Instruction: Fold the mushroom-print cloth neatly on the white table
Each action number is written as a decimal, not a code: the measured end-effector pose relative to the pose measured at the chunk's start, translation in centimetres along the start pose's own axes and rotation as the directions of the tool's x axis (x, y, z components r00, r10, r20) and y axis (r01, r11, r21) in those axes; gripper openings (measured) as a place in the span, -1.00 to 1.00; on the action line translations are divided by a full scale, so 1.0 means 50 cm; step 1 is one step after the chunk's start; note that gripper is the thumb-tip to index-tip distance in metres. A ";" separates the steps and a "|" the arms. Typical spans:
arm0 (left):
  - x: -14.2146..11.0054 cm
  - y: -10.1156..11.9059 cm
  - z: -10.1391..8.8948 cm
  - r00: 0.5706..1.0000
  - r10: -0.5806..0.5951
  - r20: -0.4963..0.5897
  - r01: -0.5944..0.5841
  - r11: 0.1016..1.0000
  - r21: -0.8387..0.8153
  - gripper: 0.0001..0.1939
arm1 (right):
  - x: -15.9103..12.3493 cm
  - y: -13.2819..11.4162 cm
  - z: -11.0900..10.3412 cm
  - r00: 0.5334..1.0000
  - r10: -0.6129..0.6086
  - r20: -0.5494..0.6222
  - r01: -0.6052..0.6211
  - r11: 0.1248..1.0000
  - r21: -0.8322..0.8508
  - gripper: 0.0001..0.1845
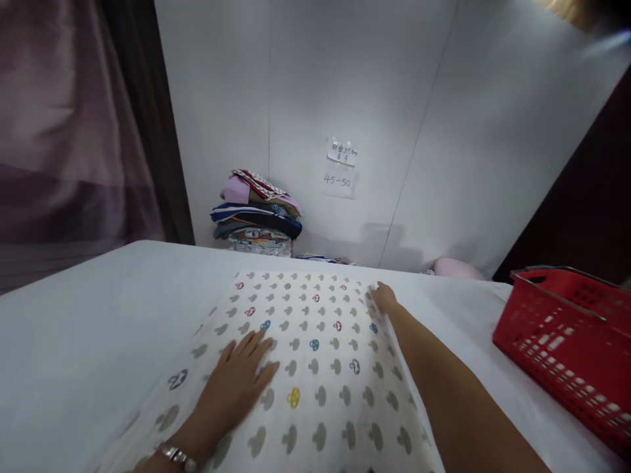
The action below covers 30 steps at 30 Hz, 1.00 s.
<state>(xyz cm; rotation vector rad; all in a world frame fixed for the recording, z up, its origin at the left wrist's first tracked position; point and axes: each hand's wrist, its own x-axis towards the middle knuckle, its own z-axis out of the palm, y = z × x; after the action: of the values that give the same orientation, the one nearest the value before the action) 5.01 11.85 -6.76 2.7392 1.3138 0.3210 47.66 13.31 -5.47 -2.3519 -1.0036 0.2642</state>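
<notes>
A white cloth (305, 381) printed with grey mushrooms and a few coloured ones lies spread on the white table. My left hand (241, 374) rests flat on its left part, fingers spread and pressing on the fabric. At the cloth's far right corner, my right hand (384, 297) is closed on the edge, with its fingertips partly hidden. A metal watch or bracelet (175, 454) circles my left wrist.
Against the back wall stands a stack of folded fabrics (259, 217). A red plastic basket (566, 341) sits on the right of the table (98, 328). Paper notes (340, 180) hang on the wall, and a pink item (456, 268) lies behind the table's far edge.
</notes>
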 end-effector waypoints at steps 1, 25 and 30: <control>0.001 -0.001 0.001 1.000 0.003 -0.004 -0.003 1.000 0.004 -0.44 | 0.013 -0.001 0.008 1.000 -0.001 -0.002 0.001 1.000 -0.019 -0.65; -0.001 -0.003 0.004 0.998 0.017 -0.064 -0.021 0.998 -0.051 -0.45 | -0.120 -0.326 0.063 0.825 -0.517 0.227 0.327 0.765 0.554 -0.73; 0.000 -0.002 0.003 0.998 0.021 -0.065 -0.025 0.998 -0.059 -0.45 | -0.062 -0.248 0.007 0.978 -0.121 0.173 0.025 0.880 0.475 -0.78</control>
<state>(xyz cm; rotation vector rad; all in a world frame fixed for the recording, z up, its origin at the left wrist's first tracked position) 4.95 11.92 -6.92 2.7177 1.2663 0.4469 37.87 18.19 1.20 -1.8646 -0.9849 0.6479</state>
